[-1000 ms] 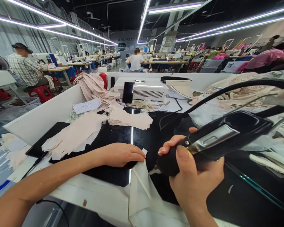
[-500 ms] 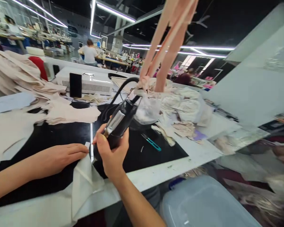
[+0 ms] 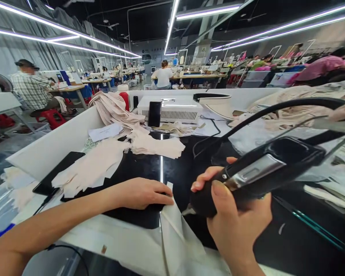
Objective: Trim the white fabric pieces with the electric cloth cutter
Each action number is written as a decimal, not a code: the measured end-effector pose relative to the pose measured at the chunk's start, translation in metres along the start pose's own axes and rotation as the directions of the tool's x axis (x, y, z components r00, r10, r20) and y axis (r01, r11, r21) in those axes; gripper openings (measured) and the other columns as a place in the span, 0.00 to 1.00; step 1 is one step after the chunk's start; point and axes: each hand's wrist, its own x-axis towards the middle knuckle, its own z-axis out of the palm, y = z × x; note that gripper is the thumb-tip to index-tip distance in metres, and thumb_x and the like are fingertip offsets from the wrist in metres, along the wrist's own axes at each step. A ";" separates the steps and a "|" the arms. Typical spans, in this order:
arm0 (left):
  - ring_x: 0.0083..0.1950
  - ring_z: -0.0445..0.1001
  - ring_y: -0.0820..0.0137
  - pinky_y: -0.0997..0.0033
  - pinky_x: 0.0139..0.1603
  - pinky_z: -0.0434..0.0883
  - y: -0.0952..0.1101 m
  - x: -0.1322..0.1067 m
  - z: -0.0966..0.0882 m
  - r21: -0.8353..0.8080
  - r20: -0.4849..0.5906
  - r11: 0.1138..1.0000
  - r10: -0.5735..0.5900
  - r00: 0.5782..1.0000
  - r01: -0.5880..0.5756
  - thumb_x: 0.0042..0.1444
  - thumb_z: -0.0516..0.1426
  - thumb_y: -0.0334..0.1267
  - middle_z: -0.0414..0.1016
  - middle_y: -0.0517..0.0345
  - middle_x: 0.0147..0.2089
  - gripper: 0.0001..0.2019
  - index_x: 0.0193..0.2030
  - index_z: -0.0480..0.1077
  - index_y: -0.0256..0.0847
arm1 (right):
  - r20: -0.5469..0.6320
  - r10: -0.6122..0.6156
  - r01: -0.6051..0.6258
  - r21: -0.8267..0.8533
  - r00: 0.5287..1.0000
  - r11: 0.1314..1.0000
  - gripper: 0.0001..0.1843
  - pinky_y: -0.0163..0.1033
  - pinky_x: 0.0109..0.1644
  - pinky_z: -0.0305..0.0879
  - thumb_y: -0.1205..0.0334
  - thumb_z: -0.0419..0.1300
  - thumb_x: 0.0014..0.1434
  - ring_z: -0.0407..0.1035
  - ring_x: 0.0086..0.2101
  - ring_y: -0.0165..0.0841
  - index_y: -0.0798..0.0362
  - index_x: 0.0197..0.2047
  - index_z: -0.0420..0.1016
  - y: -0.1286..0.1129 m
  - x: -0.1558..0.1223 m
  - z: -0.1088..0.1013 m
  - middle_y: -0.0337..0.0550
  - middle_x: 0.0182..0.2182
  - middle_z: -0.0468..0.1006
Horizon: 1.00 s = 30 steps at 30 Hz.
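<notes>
My right hand [image 3: 238, 218] is wrapped around a black corded handheld power tool [image 3: 261, 172] with a silver lever along its side. The tool is tilted, and its small metal tip [image 3: 189, 210] points down and left, close beside a pale cloth [image 3: 175, 234]. With fingers together, my left hand [image 3: 149, 193] pinches the upper end of that folded cloth against the glossy black work surface [image 3: 138, 165]. The cloth hangs over the near edge of the table. My left thumb is mostly hidden under the fingers.
Stacked pale fabric pieces [image 3: 92, 165] lie left, near a phone [image 3: 154, 114] and white vented box [image 3: 175, 109]. Teal-handled snips [image 3: 319, 228] lie right. Behind the tool are a black cable [image 3: 264, 109] and piled garments [image 3: 299, 96]. Other people [image 3: 163, 74] sit farther back.
My view has swung right-side down to level and turned left, so the hands and tool appear farther right and larger. The tool's tip now shows apart from the cloth. Both holds continue.
</notes>
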 end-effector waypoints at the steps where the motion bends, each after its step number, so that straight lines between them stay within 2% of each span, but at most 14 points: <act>1: 0.84 0.86 0.57 0.65 0.82 0.84 0.000 -0.001 0.000 0.002 0.004 1.000 0.011 1.000 -0.011 0.82 0.57 0.18 0.88 0.41 0.81 0.30 0.82 0.83 0.41 | 0.002 -0.005 0.005 -0.004 1.000 1.000 0.33 0.41 0.27 0.81 0.37 0.92 0.63 0.79 0.23 0.35 0.43 0.58 0.85 -0.001 0.001 0.000 0.32 0.32 0.87; 5: 0.90 0.80 0.56 0.62 0.89 0.79 -0.001 0.001 0.000 -0.012 0.024 0.998 0.058 0.998 -0.057 0.82 0.57 0.18 0.85 0.40 0.85 0.30 0.84 0.82 0.36 | -0.013 -0.008 0.008 -0.020 1.000 1.000 0.32 0.45 0.28 0.81 0.38 0.93 0.62 0.77 0.23 0.37 0.42 0.56 0.86 -0.003 0.003 -0.001 0.33 0.31 0.87; 8: 0.90 0.80 0.55 0.60 0.91 0.77 -0.001 0.003 -0.002 -0.032 0.040 0.998 0.059 0.997 -0.058 0.81 0.58 0.18 0.86 0.39 0.83 0.30 0.84 0.81 0.35 | -0.016 -0.002 0.002 -0.010 1.000 1.000 0.31 0.46 0.30 0.82 0.39 0.93 0.61 0.78 0.23 0.38 0.42 0.56 0.87 -0.002 0.004 -0.002 0.33 0.31 0.86; 12: 0.86 0.84 0.57 0.63 0.86 0.81 0.002 0.004 -0.003 -0.032 0.032 0.999 0.017 0.999 -0.016 0.79 0.60 0.18 0.88 0.44 0.81 0.32 0.82 0.83 0.44 | -0.020 0.009 -0.009 -0.003 1.000 1.000 0.32 0.46 0.30 0.82 0.39 0.93 0.61 0.78 0.23 0.37 0.42 0.56 0.87 -0.003 0.003 -0.002 0.32 0.31 0.86; 18: 0.79 0.88 0.57 0.67 0.74 0.86 0.013 0.003 -0.008 0.083 0.032 0.996 0.017 0.999 -0.020 0.79 0.62 0.20 0.87 0.50 0.80 0.33 0.81 0.84 0.57 | -0.048 0.050 -0.051 -0.003 0.998 0.999 0.33 0.47 0.31 0.83 0.40 0.95 0.56 0.78 0.24 0.38 0.42 0.55 0.88 -0.004 0.003 -0.002 0.32 0.31 0.87; 24: 0.76 0.89 0.56 0.62 0.81 0.83 0.020 0.004 -0.014 0.131 0.042 0.989 0.059 0.997 -0.064 0.80 0.60 0.19 0.86 0.46 0.79 0.32 0.79 0.86 0.52 | -0.073 0.079 -0.079 0.004 0.994 0.997 0.31 0.47 0.30 0.83 0.45 0.93 0.55 0.78 0.23 0.39 0.42 0.54 0.88 -0.005 0.003 -0.002 0.31 0.30 0.86; 27: 0.77 0.88 0.56 0.61 0.82 0.83 0.022 0.003 -0.012 0.122 0.020 0.992 0.044 0.999 -0.046 0.79 0.61 0.19 0.86 0.48 0.79 0.32 0.78 0.87 0.54 | -0.065 0.071 -0.071 0.007 0.995 0.997 0.29 0.47 0.30 0.83 0.48 0.92 0.56 0.78 0.23 0.38 0.43 0.54 0.88 -0.005 0.003 -0.001 0.31 0.30 0.86; 30: 0.78 0.87 0.54 0.58 0.83 0.84 0.022 0.001 -0.007 0.120 -0.012 0.991 0.062 0.998 -0.060 0.77 0.64 0.18 0.86 0.45 0.79 0.32 0.78 0.87 0.52 | -0.047 0.037 -0.036 0.015 0.998 0.999 0.28 0.47 0.30 0.83 0.48 0.91 0.59 0.78 0.22 0.39 0.43 0.56 0.87 -0.003 0.005 0.001 0.31 0.30 0.85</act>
